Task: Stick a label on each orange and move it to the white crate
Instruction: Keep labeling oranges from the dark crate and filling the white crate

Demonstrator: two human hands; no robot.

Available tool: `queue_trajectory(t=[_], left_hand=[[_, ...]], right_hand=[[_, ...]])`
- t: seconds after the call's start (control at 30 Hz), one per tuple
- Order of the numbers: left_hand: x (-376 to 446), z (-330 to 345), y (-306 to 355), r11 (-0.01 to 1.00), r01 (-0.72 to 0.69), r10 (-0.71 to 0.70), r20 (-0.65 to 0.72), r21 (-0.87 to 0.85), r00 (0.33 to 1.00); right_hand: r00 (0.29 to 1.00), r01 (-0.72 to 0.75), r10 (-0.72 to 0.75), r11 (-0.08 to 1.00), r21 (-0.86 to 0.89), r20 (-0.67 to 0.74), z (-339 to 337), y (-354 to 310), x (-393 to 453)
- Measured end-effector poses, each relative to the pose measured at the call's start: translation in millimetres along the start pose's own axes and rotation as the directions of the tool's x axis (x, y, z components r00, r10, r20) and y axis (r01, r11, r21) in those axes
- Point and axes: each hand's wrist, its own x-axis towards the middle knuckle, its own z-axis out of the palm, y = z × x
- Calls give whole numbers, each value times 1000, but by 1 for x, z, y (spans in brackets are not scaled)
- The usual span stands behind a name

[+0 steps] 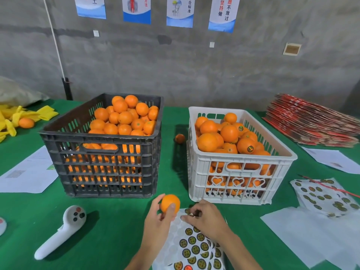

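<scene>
A sheet of round labels [191, 248] lies nearest the viewer on the green table [116, 227], its upper part already stripped to blank backing. The person's right hand [204, 217] rests on the sheet's top edge with its fingers curled down onto a label there; whether the label is lifted or merely touched cannot be told. The left hand [155, 223] holds an orange [170, 203] just above the sheet, thumb across the fruit's near side and fingers curled round its left side. This orange sits in front of the gap between the two crates, near the lower left corner of the white crate [239, 184]. The white crate stands to the right, heaped with oranges, several showing round stickers. The black crate [101, 168] stands to the left, also heaped with oranges. A small darker fruit [180, 138] lies on the table between the crates. A white handheld controller [64, 230] lies at the left, near sheets of paper [29, 172]. More label sheets [323, 195] lie at the right, beyond them a stack of red cartons [315, 121]. Yellow foam nets [23, 115] and one orange lie far left.
</scene>
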Motion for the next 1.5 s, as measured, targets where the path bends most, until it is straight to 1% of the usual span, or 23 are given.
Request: queue_trajectory(t=[0.13,0.33,0.47,0.57,0.7,0.8,0.83,0.9,0.97,1.03,1.1,1.17,1.23,1.3,1.33,1.43,1.5], left_hand=[[1,-1,-2,1000,-2,2,2,13,1000],[-2,-1,0,1000,2,-2,-3,31,1000],[-1,-1,1,999,0,1,-12,32,1000],[-2,-1,1,999,-2,2,-3,39,1000],[-3,-1,6,999,16,-16,-5,30,1000],[-6,-2,7,1000,14,-14,-9,12,1000],[-6,-2,8,1000,11,-11,-11,0,1000],[-6,-3,12,1000,-1,0,-26,-26,1000],[-5,-3,19,998,-35,32,-44,-58,998],[-2,-2,33,993,-78,74,-50,-91,996],[3,0,52,985,-121,115,-49,-120,992],[7,1,75,975,-171,164,-55,-142,985],[13,0,97,963,-214,207,-59,-167,977],[22,-1,118,952,-236,228,-65,-196,971],[26,-1,129,949,-244,236,-62,-202,970],[42,7,159,950,-260,257,-39,-171,966],[54,15,177,954,-273,273,-16,-121,962]], right_hand=[[995,95,-93,994,-47,36,1,10,-8],[990,133,-136,989,60,47,0,16,-13],[988,154,-155,983,94,-3,3,16,-11],[994,113,-112,988,109,-7,4,15,-11],[997,-77,80,981,176,-15,4,8,-2],[993,-109,117,975,194,-28,3,4,2],[992,-93,110,972,214,-66,2,1,2],[979,-20,68,971,239,-192,-1,-8,2],[953,74,-5,974,215,-302,-4,-25,3],[921,171,-97,971,169,-377,-8,-48,5],[888,246,-162,959,145,-431,-16,-69,9],[865,310,-194,932,188,-463,-28,-87,12],[851,382,-244,895,229,-465,-42,-103,15],[838,443,-332,877,186,-433,-56,-116,18],[837,451,-370,883,127,-404,-62,-120,20],[822,413,-452,892,-183,-347,-79,-132,32],[805,344,-464,873,-347,-370,-95,-142,43]])
